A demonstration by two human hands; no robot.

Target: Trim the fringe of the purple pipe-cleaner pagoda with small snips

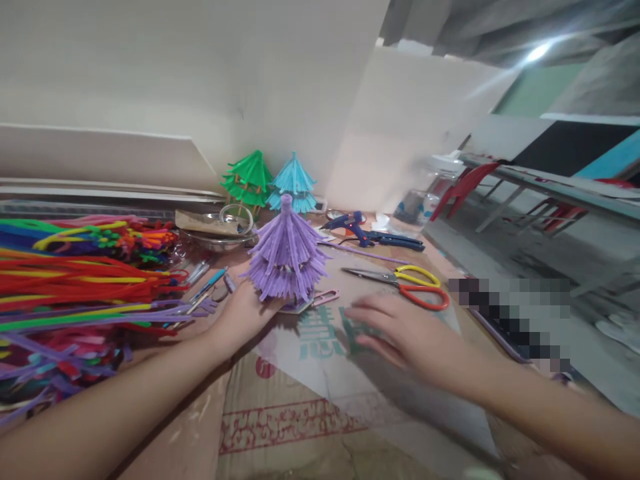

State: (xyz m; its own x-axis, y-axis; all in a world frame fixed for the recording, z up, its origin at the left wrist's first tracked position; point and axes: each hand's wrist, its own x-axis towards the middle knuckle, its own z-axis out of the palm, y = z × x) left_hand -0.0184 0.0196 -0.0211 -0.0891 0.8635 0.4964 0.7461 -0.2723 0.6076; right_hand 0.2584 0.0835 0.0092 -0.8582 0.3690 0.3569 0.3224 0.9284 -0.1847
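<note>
The purple model stands upright on a thin, pale base, its peaked top ending in a stubby round knob, with fuzzy strips fanning down from it in two overlapping tiers, the lower one shorter and fringed at the edge. It is set on a printed sheet with green characters and a red patterned band, both nearer the wearer than the model. The left hand is at the model's lower left, touching it under the bottom fringe; its fingertips are hidden there, so whether they grip cannot be told. The right hand, a little blurred, hovers over the sheet to the right of the model, fingers loosely extended and thumb apart, holding nothing. Just right of the model's base lies a pink clip, and farther right are scissors with one yellow and one red handle, their blades pointing toward the model. Behind the model to the left, a metal bowl carries a flat brown piece and a pale ring. Well behind it to the right is a clear jar with a white lid; its contents are too blurred to name. Behind the model stand a green model and a light blue model, and well to its left lie heaps of coloured fuzzy strips.
</note>
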